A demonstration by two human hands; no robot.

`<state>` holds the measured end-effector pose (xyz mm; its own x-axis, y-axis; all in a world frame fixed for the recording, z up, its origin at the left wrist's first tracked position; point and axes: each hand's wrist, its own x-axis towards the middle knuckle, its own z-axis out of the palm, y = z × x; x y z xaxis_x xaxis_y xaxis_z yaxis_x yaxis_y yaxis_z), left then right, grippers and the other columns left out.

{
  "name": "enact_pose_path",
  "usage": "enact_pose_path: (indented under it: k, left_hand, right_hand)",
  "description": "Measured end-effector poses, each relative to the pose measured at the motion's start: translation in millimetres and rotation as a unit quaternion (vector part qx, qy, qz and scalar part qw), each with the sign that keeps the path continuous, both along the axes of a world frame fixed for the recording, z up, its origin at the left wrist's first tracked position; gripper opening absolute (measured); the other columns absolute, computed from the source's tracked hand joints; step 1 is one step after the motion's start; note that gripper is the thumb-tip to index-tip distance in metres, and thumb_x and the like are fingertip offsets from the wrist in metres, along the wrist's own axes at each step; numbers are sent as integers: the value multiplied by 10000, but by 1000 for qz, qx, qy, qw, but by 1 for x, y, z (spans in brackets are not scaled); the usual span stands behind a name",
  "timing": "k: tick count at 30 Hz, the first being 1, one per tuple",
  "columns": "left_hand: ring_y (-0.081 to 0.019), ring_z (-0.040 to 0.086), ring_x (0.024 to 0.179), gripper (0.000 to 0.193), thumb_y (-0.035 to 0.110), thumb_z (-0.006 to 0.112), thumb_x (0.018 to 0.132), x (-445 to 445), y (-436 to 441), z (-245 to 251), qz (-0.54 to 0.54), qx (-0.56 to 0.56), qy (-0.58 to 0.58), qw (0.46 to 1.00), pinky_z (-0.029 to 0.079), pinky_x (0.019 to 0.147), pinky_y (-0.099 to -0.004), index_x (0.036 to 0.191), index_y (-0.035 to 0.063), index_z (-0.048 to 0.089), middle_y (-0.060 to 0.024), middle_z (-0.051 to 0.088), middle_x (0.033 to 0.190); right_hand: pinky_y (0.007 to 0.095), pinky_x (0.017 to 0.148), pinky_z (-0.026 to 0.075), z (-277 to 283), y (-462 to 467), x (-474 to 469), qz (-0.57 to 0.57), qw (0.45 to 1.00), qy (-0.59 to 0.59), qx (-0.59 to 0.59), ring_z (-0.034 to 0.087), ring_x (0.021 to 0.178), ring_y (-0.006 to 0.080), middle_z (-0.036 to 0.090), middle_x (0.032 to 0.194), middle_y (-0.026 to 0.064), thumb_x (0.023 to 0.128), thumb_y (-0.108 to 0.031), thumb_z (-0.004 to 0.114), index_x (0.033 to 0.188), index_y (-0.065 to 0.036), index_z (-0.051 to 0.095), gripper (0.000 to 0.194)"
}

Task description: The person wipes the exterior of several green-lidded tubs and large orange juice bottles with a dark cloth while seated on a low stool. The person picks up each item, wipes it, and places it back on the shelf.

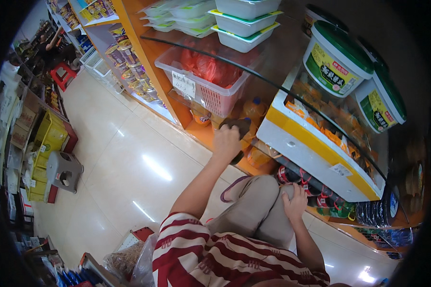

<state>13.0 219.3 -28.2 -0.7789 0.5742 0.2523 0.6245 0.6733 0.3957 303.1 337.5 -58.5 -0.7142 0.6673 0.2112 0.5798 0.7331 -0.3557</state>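
Note:
A dark cloth (243,125) is bunched in my left hand (228,138), at the front edge of the lower glass shelf, beside bottles of orange drink (253,109). Part of the cloth shows below the fingers. My right hand (295,202) lies on my knee with its fingers somewhat apart and nothing in it. Above my left hand stands a pink-white plastic basket (219,91) with red plastic bags (212,64) inside. To the right is a white foam box (309,143) with a yellow band, holding orange packets (323,125).
Plastic tubs with green lids (337,57) and stacked white trays (246,32) stand on the upper glass shelf (273,80). Dark bottles (287,174) lie under the foam box. A grey stool (64,170) and yellow crates (50,140) stand across the aisle; another person (48,46) is far off.

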Motion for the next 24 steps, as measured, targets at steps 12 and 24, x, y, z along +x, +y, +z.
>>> enact_pose_path:
  k: [12,24]
  left_hand:
    - [-354,616,781,393,114,607,644,37,-137,8,129,-17,-101,986,498,693,-417,1036,110,633,-181,629,858]
    - [-387,567,875,447,112,598,689,-46,91,23,-24,243,-12,970,479,773,-424,1134,83,565,-219,570,985]
  right_hand:
    - [443,851,382,-4,-2,8,-20,1000,-4,21,473,996,345,508,1109,155,736,-365,604,1158,-69,509,525]
    - [447,833,394,-2,-1,16,-45,999,2,21,479,977,347,514,1092,163,713,-349,627,1140,-66,523,523]
